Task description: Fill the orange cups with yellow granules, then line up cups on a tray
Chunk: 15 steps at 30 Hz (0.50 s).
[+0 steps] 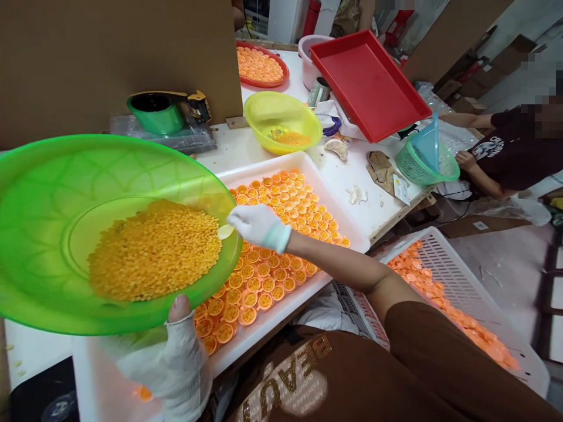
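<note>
My left hand [176,363], in a white glove with the thumb tip bare, grips the near rim of a large green plastic bowl [39,193] and holds it tilted over the table. A heap of small yellow discs [153,249] lies in the bowl. My right hand [259,225], also in a white glove, reaches to the bowl's right rim with fingers curled round a small pale scoop-like piece. Below both hands a white tray [352,234] holds rows of orange caps [281,205], many with a yellow disc inside.
A yellow bowl [281,117] with a few discs, a red tray [365,82], a red dish of orange caps [261,64] and a green tape dispenser [162,111] stand further back. A white crate of orange caps [444,275] sits at right. Another person [505,152] sits beyond a teal basket [417,167].
</note>
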{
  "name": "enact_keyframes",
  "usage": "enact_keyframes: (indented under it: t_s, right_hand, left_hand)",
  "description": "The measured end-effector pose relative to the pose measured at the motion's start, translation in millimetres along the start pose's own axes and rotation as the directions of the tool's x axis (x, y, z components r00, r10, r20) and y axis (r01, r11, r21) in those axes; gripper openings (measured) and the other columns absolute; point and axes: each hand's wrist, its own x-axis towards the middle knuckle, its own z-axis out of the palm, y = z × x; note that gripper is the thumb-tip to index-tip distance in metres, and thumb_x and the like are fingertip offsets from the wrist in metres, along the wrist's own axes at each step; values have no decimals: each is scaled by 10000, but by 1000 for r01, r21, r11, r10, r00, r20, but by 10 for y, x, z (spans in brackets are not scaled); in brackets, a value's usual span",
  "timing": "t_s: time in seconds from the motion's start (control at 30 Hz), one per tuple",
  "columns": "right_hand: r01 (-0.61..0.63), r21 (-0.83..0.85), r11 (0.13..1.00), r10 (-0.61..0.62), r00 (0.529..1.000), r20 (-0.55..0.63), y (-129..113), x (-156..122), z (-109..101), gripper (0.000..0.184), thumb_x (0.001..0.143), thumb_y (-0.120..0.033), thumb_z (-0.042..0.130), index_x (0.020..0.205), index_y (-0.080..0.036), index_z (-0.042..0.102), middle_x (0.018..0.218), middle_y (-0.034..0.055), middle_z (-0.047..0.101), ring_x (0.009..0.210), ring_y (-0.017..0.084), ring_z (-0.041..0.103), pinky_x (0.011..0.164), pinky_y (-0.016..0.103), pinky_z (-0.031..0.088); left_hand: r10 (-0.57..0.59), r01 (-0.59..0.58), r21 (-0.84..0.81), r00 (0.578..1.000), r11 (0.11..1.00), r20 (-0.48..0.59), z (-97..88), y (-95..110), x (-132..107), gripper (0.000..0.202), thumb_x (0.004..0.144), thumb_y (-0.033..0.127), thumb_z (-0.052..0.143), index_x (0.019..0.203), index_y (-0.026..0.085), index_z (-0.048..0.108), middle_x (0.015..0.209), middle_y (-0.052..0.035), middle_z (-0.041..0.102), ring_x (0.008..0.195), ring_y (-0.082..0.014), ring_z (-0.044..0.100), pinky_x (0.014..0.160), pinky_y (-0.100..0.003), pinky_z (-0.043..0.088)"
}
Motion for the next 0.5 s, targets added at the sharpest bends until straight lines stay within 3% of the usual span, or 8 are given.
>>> enact_keyframes:
  t_s: [0.07, 0.17, 0.37, 0.5]
  right_hand:
    - [-131, 157, 979, 110, 985, 133, -40, 93, 202, 215, 1015, -287, 547, 835, -187, 608, 688, -19, 648, 606, 114, 610, 627, 245, 504]
    - [-344, 407, 846, 259, 933, 250, -6, 130, 289, 196, 1011, -251, 517, 842, -186, 592, 666, -13, 653, 479, 102, 574, 431, 220, 462]
    - [-476, 695, 540, 343, 878, 334, 260, 51, 36, 213, 1065, -218, 507, 872, -172, 584, 591, -48, 561, 415, 45, 424, 341, 126, 344]
    - [-432, 757, 491, 375, 888, 264, 537, -56, -274, 187, 1068, -250, 530, 928, -157, 612, 608, -45, 567, 426, 41, 435, 349, 110, 335]
  left_hand:
    - [-21, 21, 18, 1000, 1000, -18, 7, 6, -12, 743, 749, 303, 873, 1424, 266, 564, 1479, -65, 602, 1376, -294, 573, 1232, -561, 407]
    - [-42, 42, 8, 999, 999, -24, 4, 3, -20, 764, 753, 310, 875, 1443, 251, 553, 1505, -85, 579, 1413, -306, 540, 1253, -566, 375]
    - [-70, 70, -22, 997, 997, -13, -20, 6, 0, 781, 781, 308, 858, 1487, 240, 529, 1545, -105, 546, 1440, -300, 515, 1254, -552, 378]
    - [-71, 71, -28, 997, 997, -12, -8, 14, 10, 777, 748, 318, 881, 1452, 262, 555, 1510, -82, 577, 1408, -296, 545, 1262, -557, 364]
